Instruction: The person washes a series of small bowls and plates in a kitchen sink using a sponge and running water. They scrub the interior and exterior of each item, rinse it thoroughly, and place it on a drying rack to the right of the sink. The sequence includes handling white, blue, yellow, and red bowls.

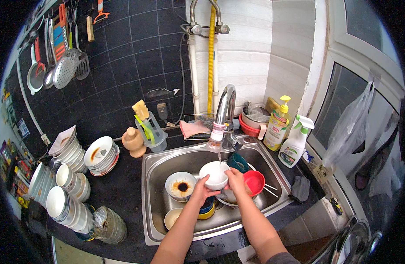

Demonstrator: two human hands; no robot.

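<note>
A white bowl (pixel 215 174) is held under the running faucet (pixel 224 110), above the sink (pixel 150 207). My left hand (pixel 203 189) grips its left side and my right hand (pixel 236 179) its right side. Water falls into the bowl. Left of it in the sink sits a white bowl with dark brown residue (pixel 175 184), and nearer me a smaller pale bowl (pixel 170 218). A yellow and blue bowl (pixel 207 210) lies partly hidden below my hands. A red bowl (pixel 255 181) and a dark green cup (pixel 238 162) stand to the right, beside white chopsticks or sticks (pixel 271 190).
Stacked plates (pixel 102 154), stacked bowls (pixel 64 204) and a clear jar (pixel 109 225) crowd the left counter. A wooden mortar (pixel 134 141) stands behind. At the right are a yellow pump bottle (pixel 276 127), a white spray bottle (pixel 294 145) and a grey cloth (pixel 300 189).
</note>
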